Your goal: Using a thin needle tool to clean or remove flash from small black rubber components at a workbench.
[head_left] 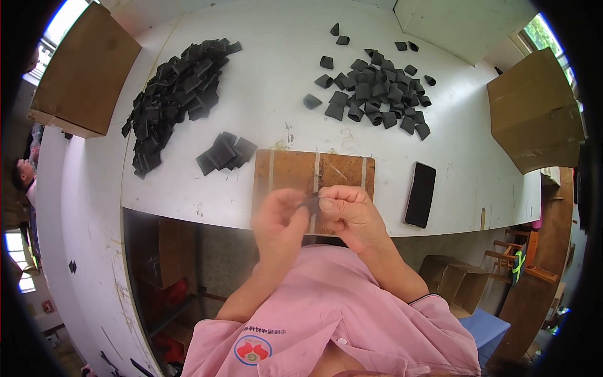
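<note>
Over the near edge of a brown wooden board [286, 173], my two hands meet at a small black piece of sheet material [312, 205], which looks curved. My left hand [279, 220] is closed on its left side, slightly blurred. The thumb and fingers of my right hand [353, 217] pinch its right side. Fingers hide much of the piece. Just beyond the board on the left lies a small stack of flat black pieces [226, 152]. A large heap of similar flat pieces [179, 94] is farther left. Far right, a pile of black pieces curled into loops [380, 91] is spread out.
A black phone [420, 195] lies right of the board on the white table [276, 81]. Cardboard boxes stand at the left [88, 75] and right [534, 110]. Below the table's right front edge is an open carton [453, 283]. Another person [25, 173] is at far left.
</note>
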`<state>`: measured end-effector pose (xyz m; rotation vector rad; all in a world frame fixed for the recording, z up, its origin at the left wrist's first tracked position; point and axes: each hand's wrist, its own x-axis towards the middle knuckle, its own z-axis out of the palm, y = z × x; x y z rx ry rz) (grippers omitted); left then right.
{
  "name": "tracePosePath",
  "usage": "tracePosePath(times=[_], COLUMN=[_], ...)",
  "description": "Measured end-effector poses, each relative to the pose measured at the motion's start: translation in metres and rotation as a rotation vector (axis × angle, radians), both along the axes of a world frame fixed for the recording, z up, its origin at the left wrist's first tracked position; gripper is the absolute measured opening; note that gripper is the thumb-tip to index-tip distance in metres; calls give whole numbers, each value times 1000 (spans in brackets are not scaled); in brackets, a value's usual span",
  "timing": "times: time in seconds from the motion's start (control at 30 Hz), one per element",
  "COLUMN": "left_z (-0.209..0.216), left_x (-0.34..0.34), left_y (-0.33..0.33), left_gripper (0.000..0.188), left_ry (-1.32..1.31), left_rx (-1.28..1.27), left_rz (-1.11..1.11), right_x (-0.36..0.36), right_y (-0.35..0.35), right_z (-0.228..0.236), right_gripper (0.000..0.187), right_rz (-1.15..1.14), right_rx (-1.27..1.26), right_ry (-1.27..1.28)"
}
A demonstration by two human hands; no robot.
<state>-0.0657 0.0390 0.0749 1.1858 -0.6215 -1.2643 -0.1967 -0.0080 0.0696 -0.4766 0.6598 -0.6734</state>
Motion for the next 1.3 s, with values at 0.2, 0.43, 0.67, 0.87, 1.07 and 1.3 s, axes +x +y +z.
tracePosePath(times=[0.2, 0.43, 0.67, 0.87, 1.07, 1.3], left_z=[8, 28, 1, 12, 17, 18], left_x=[-4, 39, 19, 26, 15, 8], left_y=[-9, -30, -22, -38, -28, -19], left_gripper=[17, 19, 26, 12, 8, 10], left_ry=[-117, 985, 68, -578, 236, 254], left_rx=[-77, 28, -196, -611, -348, -299], left_rz=[188, -172, 1, -107, 195, 166], right_x=[3, 15, 12, 10, 26, 23], right_y=[-5, -45, -35, -14, -16, -22], right_z=[14, 33, 8, 24, 29, 19], right_gripper=[18, 27, 19, 39, 33, 24], right_rz=[104, 207, 125, -330, -439, -492], right_rx=[-104, -528, -675, -1375, -1677, -1835], right_ry=[-100, 161, 391, 814, 926, 903])
